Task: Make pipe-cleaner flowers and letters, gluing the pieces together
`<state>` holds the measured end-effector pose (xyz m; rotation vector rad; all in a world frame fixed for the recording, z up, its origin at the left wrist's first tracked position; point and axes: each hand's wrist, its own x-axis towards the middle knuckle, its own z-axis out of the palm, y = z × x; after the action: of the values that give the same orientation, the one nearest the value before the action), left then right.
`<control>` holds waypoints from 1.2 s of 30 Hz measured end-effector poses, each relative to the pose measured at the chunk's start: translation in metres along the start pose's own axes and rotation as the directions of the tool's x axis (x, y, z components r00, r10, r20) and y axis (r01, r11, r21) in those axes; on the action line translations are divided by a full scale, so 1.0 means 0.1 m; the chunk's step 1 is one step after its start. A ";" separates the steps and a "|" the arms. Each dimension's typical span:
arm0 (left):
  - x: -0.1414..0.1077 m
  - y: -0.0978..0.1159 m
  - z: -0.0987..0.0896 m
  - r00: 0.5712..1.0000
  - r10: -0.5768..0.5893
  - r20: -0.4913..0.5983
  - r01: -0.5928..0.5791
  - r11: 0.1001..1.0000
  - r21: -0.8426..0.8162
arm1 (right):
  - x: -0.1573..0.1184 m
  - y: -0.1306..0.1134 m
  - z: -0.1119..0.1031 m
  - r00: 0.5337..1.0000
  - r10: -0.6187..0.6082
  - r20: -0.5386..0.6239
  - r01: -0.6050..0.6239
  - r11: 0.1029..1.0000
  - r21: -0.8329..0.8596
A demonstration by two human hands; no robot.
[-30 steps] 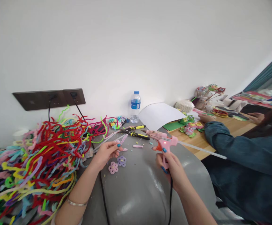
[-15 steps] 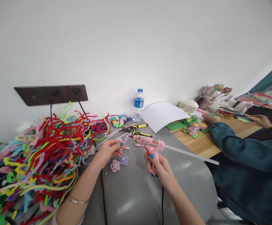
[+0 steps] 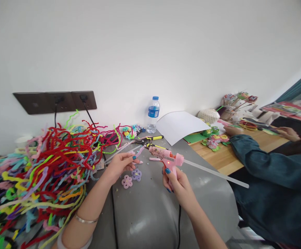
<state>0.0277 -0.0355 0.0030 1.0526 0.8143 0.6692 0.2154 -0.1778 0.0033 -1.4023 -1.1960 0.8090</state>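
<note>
Left hand just left of centre, grip pinched on a lilac strip, right hand right of centre, grip wrapped round a pink glue gun, two flowers lower centre on the grey tabletop.

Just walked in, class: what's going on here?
The person's right hand holds a pink plastic glue gun, its front end close to a slim lilac fuzzy strip in the left hand; whether they touch is unclear. A pink fuzzy flower and a purple fuzzy flower lie on the glossy grey table near the left hand, with a tangled multicoloured heap of fuzzy stems farther left.
</note>
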 end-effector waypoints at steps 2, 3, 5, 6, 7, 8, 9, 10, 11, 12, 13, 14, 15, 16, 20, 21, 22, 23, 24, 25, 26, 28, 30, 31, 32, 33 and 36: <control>-0.01 0.01 0.01 1.000 -0.003 0.001 0.003 1.000 -0.003 | 0.00 -0.01 0.01 1.000 0.001 -0.001 -0.001 1.000 -0.014; -0.01 0.02 0.01 1.000 -0.006 -0.002 0.006 1.000 -0.005 | 0.00 -0.02 0.02 1.000 0.002 -0.001 -0.002 1.000 -0.022; -0.02 0.03 0.02 1.000 -0.010 -0.007 0.010 1.000 -0.014 | -0.01 -0.03 0.03 1.000 0.007 0.001 -0.007 0.999 -0.034; -0.02 0.03 0.03 1.000 -0.011 -0.007 0.011 1.000 -0.019 | -0.01 -0.03 0.04 1.000 0.011 0.003 -0.011 0.999 -0.039; -0.03 0.04 0.03 1.000 -0.010 -0.007 0.010 1.000 -0.025 | -0.01 -0.04 0.04 1.000 0.016 0.007 -0.016 0.999 -0.044; -0.03 0.04 0.04 1.000 -0.009 -0.006 0.008 0.999 -0.031 | -0.01 -0.04 0.04 1.000 0.021 0.013 -0.021 0.999 -0.049; -0.03 0.04 0.04 1.000 -0.007 -0.004 0.007 0.999 -0.036 | -0.01 -0.04 0.04 1.000 0.024 0.018 -0.023 0.998 -0.054; -0.03 0.04 0.04 1.000 -0.005 -0.001 0.005 0.999 -0.041 | -0.01 -0.03 0.04 0.999 0.024 0.020 -0.023 0.998 -0.060; -0.03 0.04 0.04 1.000 -0.004 0.001 0.005 0.999 -0.044 | -0.01 -0.03 0.04 1.000 0.023 0.019 -0.022 0.998 -0.067; -0.03 0.04 0.03 1.000 -0.003 0.003 0.003 0.999 -0.046 | -0.01 -0.03 0.04 1.000 0.020 0.013 -0.019 0.997 -0.072; -0.03 0.03 0.03 1.000 -0.002 0.004 0.003 0.999 -0.048 | -0.01 -0.02 0.04 1.000 0.014 0.004 -0.014 0.997 -0.078; -0.02 0.03 0.03 1.000 -0.002 0.006 0.002 0.999 -0.050 | -0.01 -0.02 0.03 1.000 0.006 -0.005 -0.006 0.997 -0.081; -0.02 0.03 0.03 1.000 -0.001 0.007 0.002 0.999 -0.052 | -0.01 -0.01 0.03 1.000 -0.004 -0.014 0.002 0.997 -0.083; -0.02 0.03 0.03 1.000 -0.001 0.008 0.001 0.999 -0.054 | -0.01 -0.01 0.03 1.000 -0.013 -0.020 0.011 0.997 -0.082; -0.03 0.03 0.04 1.000 -0.005 0.007 0.005 0.999 -0.052 | -0.01 -0.02 0.03 0.999 -0.031 -0.025 0.030 0.997 -0.066; -0.03 0.04 0.04 1.000 -0.007 0.007 0.007 0.999 -0.052 | -0.01 -0.03 0.04 0.999 -0.032 -0.024 0.031 0.998 -0.056; -0.04 0.04 0.04 1.000 -0.009 0.006 0.009 0.999 -0.053 | -0.01 -0.03 0.04 0.999 -0.030 -0.022 0.029 0.999 -0.044; -0.04 0.04 0.05 1.000 -0.011 0.004 0.011 0.998 -0.054 | -0.01 -0.04 0.04 0.999 -0.026 -0.021 0.025 0.999 -0.035; -0.04 0.05 0.05 1.000 -0.013 0.003 0.013 0.998 -0.055 | -0.01 -0.05 0.04 1.000 -0.019 -0.021 0.018 0.999 -0.030; -0.05 0.05 0.05 1.000 -0.015 0.001 0.015 0.998 -0.056 | -0.02 -0.05 0.04 1.000 -0.013 -0.021 0.012 1.000 -0.028; -0.05 0.05 0.05 1.000 -0.015 0.000 0.015 0.998 -0.057 | -0.02 -0.05 0.05 1.000 -0.009 -0.021 0.008 1.000 -0.030; -0.04 0.05 0.05 1.000 -0.014 0.002 0.015 0.998 -0.058 | -0.03 -0.03 0.05 1.000 -0.007 -0.028 0.006 0.999 -0.037; -0.04 0.05 0.05 1.000 -0.015 0.003 0.016 0.998 -0.060 | -0.03 -0.01 0.05 0.999 -0.011 -0.047 0.008 0.998 -0.054; -0.04 0.05 0.05 1.000 -0.016 0.002 0.016 0.998 -0.060 | -0.03 0.00 0.05 0.998 -0.011 -0.055 0.008 0.998 -0.066; -0.04 0.05 0.05 1.000 -0.016 0.002 0.016 0.998 -0.060 | -0.03 0.01 0.05 0.998 -0.011 -0.060 0.007 0.997 -0.079; -0.04 0.05 0.05 1.000 -0.016 0.003 0.016 0.998 -0.059 | -0.03 0.01 0.04 0.998 -0.012 -0.061 0.007 0.996 -0.089; -0.04 0.06 0.06 1.000 -0.014 0.006 0.015 0.998 -0.059 | -0.03 0.01 0.04 0.999 -0.015 -0.050 0.009 0.994 -0.106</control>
<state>0.0299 -0.0393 0.0107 0.9943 0.7924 0.6740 0.2109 -0.1792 0.0009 -1.4920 -1.2218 0.7056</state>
